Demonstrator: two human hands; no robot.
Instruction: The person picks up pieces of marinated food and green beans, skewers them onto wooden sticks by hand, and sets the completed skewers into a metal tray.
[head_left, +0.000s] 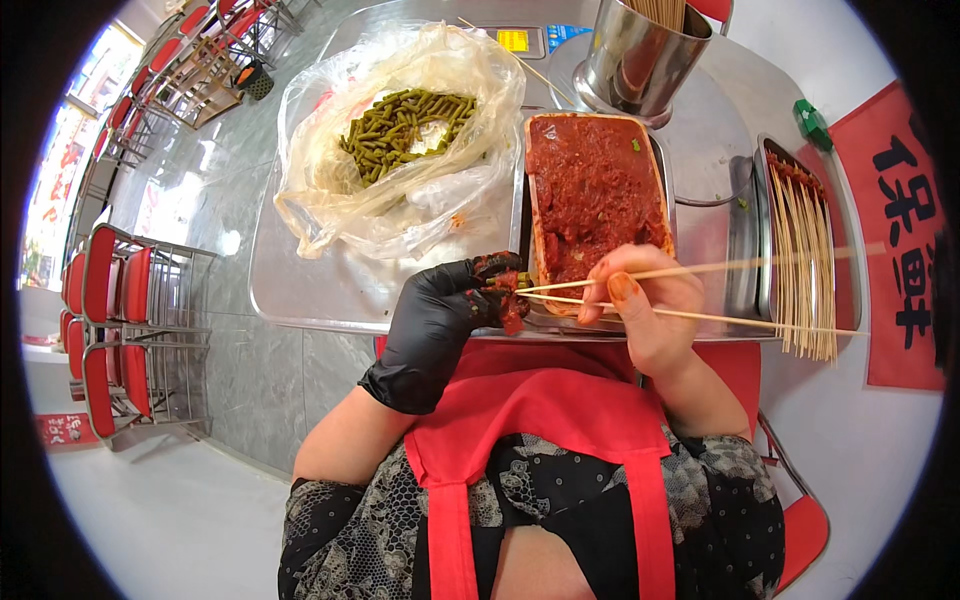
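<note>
My left hand (442, 315), in a black glove, pinches a red-coated piece of meat (512, 304) with a short green bean piece (523, 279) against it. In my bare right hand (652, 300) are two thin wooden skewers (720, 318), held apart in a narrow V. Their left ends meet at the meat; how deep they go in is hidden. Beyond my hands a rectangular tub (529, 172) holds red marinated meat (596, 187). Left of it lies an open clear plastic bag (315, 187) with many cut green bean pieces (382, 139).
A metal cup (634, 64) of skewers stands at the back. At right, a metal tray (765, 225) holds loaded skewers (802, 255). One loose skewer (540, 79) lies behind the bag. A green box (813, 124) sits by the right wall. Red folding chairs (112, 300) stand left.
</note>
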